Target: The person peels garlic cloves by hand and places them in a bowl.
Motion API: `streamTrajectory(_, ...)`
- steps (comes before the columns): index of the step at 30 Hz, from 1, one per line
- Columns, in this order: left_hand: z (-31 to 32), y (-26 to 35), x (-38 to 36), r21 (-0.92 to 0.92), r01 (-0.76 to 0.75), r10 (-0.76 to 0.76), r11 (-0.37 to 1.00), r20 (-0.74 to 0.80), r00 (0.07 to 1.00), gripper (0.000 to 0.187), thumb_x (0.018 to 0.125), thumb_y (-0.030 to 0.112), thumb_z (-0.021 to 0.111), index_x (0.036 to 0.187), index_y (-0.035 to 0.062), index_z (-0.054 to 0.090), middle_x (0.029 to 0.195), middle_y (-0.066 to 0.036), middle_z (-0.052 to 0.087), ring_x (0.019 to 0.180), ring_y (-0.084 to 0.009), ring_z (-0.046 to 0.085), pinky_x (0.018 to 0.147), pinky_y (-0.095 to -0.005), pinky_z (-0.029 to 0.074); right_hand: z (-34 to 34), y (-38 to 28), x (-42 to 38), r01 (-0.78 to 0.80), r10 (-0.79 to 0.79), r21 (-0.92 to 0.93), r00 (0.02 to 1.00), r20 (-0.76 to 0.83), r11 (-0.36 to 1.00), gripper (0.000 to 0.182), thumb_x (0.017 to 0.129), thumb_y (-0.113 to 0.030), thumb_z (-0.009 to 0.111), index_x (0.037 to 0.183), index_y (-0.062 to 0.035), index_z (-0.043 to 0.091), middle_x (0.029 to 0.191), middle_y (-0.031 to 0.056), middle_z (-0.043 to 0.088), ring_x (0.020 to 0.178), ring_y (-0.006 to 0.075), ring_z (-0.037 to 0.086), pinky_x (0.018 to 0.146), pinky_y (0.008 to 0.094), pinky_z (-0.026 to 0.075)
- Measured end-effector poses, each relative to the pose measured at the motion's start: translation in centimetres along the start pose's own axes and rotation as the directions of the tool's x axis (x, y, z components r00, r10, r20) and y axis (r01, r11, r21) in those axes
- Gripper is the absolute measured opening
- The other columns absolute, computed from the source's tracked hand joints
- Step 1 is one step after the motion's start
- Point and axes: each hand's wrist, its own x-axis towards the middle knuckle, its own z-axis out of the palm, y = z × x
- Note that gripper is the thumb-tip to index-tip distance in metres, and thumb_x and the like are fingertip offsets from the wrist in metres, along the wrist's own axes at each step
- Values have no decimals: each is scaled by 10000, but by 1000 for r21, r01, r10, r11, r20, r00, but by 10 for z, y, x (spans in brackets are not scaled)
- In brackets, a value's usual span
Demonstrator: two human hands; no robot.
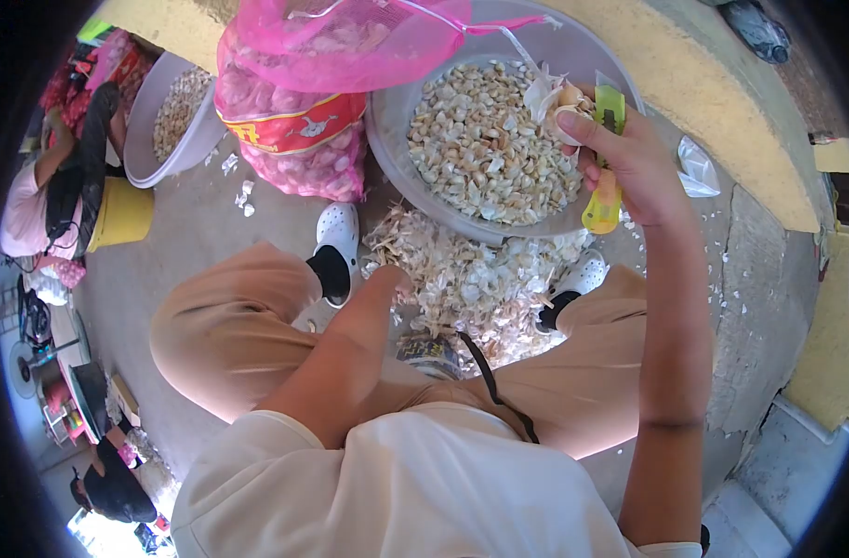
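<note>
My right hand is closed on a partly peeled garlic bulb, thumb against it, above the right side of a wide grey basin. A yellow-green tool also lies in this hand, running across the palm. Many loose garlic cloves fill the basin. My left hand is low between the knees, beside a pile of garlic skins; its fingers are hidden. Left of the basin stands a pink net sack of garlic bulbs, its open net draped over the basin's edge.
Another basin with cloves and a yellow bucket stand at the upper left, where a person sits. A yellowish ledge runs behind the basin. A plastic bag lies to its right. A second person is at the lower left.
</note>
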Motion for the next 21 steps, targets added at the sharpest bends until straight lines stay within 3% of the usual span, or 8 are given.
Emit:
streamTrajectory(5,-24,-13,-26,-188,14,-126,982,-600,790,335,760,216,496,1030,43,591,1160,-108,532,1068,-274,512,832,-408,434,-1,1,0,3,-4,-6,1000,-15,1000,507,750,-290,657,1145,-27,479,735,36,526,471,38,412,418,182,360)
streamTrajectory(9,-41,-25,-5,-281,-97,-131,955,-690,712,373,757,224,480,1062,28,567,1170,-148,513,1082,-315,491,858,-444,412,2,-1,-1,17,-17,1,999,-50,1000,304,719,-286,678,838,-36,552,644,21,514,458,55,433,392,203,354)
streamTrajectory(11,-51,-38,54,-269,-212,-69,939,-755,652,396,760,236,462,1078,17,551,1170,-174,503,1085,-326,484,873,-452,401,3,0,0,17,-17,2,998,-63,1000,304,721,-289,674,832,-34,551,646,24,514,459,58,433,391,205,353)
streamTrajectory(14,-59,-21,36,-220,-191,-11,957,-683,730,421,763,259,442,1085,6,539,1171,-199,491,1084,-327,483,902,-419,388,5,1,1,19,-20,-12,998,-64,1000,305,723,-292,669,824,-30,550,647,28,514,461,63,435,395,208,353)
streamTrajectory(15,-62,-29,60,-229,-298,48,927,-714,698,434,763,297,436,1064,5,546,1131,-202,515,1034,-349,509,874,-414,406,6,1,1,19,-20,-20,998,-62,1000,306,724,-293,667,822,-28,549,648,30,514,461,65,437,396,209,354)
streamTrajectory(18,-79,-30,4,363,-148,377,920,-715,588,394,749,297,467,972,-6,581,1032,-209,562,946,-376,543,820,-433,430,7,2,2,23,-24,-30,999,-40,999,308,727,-295,664,823,-25,550,650,31,513,463,69,438,402,214,355)
streamTrajectory(20,-87,-37,-26,230,-150,272,962,-871,409,343,733,286,502,845,-23,602,913,-230,587,867,-401,556,770,-451,441,7,1,1,25,-27,-37,999,-29,999,306,727,-294,663,818,-24,552,650,30,512,465,69,438,404,216,355)
streamTrajectory(21,-94,-41,-30,-100,-327,-12,940,-966,259,324,728,270,512,815,-31,596,900,-241,584,864,-401,556,767,-447,438,7,0,1,30,-30,-38,999,-23,999,305,728,-294,663,816,-24,553,650,30,511,466,69,438,405,217,356)
